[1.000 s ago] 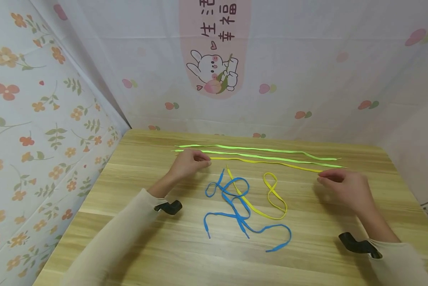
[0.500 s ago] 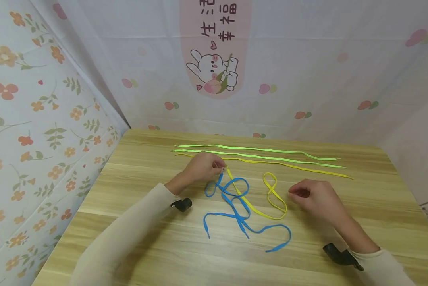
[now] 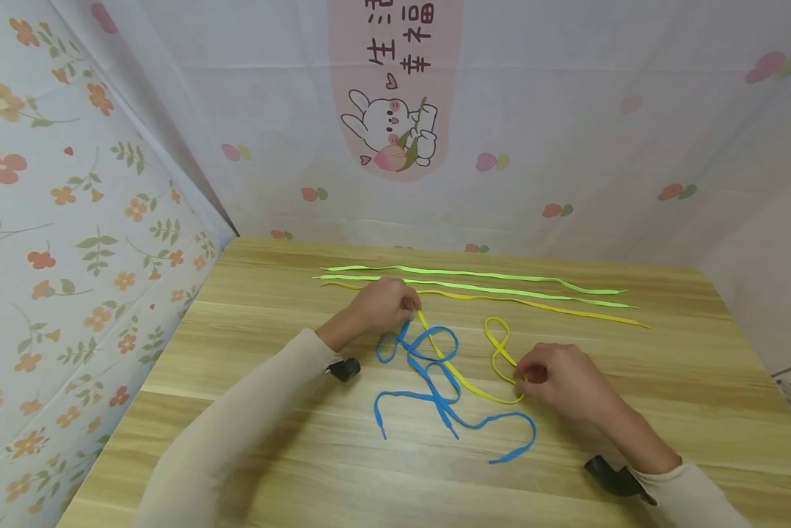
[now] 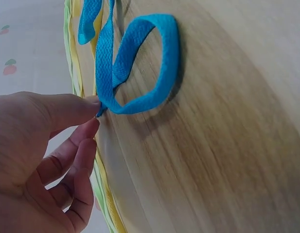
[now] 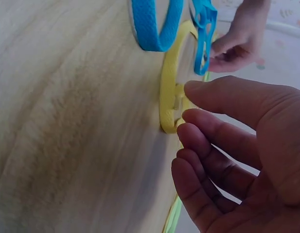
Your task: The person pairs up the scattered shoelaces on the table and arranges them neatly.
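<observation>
My left hand [image 3: 387,302] is at the upper end of the yellow shoelace [image 3: 466,389], thumb and forefinger pinching its tip. In the left wrist view, a blue shoelace [image 4: 170,53] loops up beside that thumb, its end right at the fingertips. My right hand [image 3: 560,378] reaches in from the right, fingertips at the right bend of the same yellow shoelace. In the right wrist view, thumb and forefinger stand apart close to the yellow shoelace [image 5: 167,92], fingers loosely bent. The tangled blue shoelaces [image 3: 439,400] lie between the hands, partly over the yellow one.
Two light green shoelaces [image 3: 494,276] and another yellow shoelace [image 3: 567,309] lie stretched side by side along the back of the wooden table [image 3: 290,469]. A printed cloth [image 3: 534,110] hangs behind, and a flowered one [image 3: 72,242] on the left.
My hands have left the straight yellow shoelace at the back. The left moved right to the loose yellow shoelace's tip; the right moved left and nearer to its bend.
</observation>
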A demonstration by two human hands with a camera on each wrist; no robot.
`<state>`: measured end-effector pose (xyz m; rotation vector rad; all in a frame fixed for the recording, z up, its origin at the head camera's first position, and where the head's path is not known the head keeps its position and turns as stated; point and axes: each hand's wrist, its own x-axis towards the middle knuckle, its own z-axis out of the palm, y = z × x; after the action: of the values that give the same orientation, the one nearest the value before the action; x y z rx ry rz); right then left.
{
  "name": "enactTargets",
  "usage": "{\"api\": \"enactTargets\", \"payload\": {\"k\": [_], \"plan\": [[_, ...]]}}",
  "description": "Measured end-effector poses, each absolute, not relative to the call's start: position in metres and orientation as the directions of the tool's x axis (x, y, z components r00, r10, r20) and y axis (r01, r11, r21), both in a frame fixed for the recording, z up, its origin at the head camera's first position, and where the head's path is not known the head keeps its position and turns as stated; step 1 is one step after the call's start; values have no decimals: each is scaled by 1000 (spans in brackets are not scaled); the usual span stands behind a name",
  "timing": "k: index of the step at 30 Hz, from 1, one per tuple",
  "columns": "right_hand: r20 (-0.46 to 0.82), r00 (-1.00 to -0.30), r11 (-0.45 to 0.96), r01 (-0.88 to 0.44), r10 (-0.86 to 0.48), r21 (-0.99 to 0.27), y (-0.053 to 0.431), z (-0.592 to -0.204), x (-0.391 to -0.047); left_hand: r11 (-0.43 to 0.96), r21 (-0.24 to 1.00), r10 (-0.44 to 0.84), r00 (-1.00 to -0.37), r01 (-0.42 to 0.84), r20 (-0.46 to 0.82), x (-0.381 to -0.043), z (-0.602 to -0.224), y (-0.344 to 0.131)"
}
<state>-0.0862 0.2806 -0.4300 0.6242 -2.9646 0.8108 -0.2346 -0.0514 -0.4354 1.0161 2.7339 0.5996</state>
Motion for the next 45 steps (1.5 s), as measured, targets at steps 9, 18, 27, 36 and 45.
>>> {"api": "enactTargets", "payload": {"k": [9, 18, 27, 36, 45], "plan": [[125, -906, 792, -415, -405, -447, 277, -439, -87, 739, 368, 630, -773, 565, -78, -235, -434, -48], [113, -912, 803, -401, -394, -440, 278, -440, -88, 715, 306, 680, -727, 629, -93, -236, -433, -50], [153, -951, 830, -309, -269, -465, 292, -419, -86, 688, 401, 641, -766, 605, 56, -232, -437, -66], [248, -953, 832, -275, -172, -482, 322, -399, -79, 667, 486, 530, -818, 564, 223, -215, -423, -93], [181, -983, 847, -109, -15, -520, 361, -395, -66, 682, 560, 420, -879, 469, 224, -199, -417, -127]]}}
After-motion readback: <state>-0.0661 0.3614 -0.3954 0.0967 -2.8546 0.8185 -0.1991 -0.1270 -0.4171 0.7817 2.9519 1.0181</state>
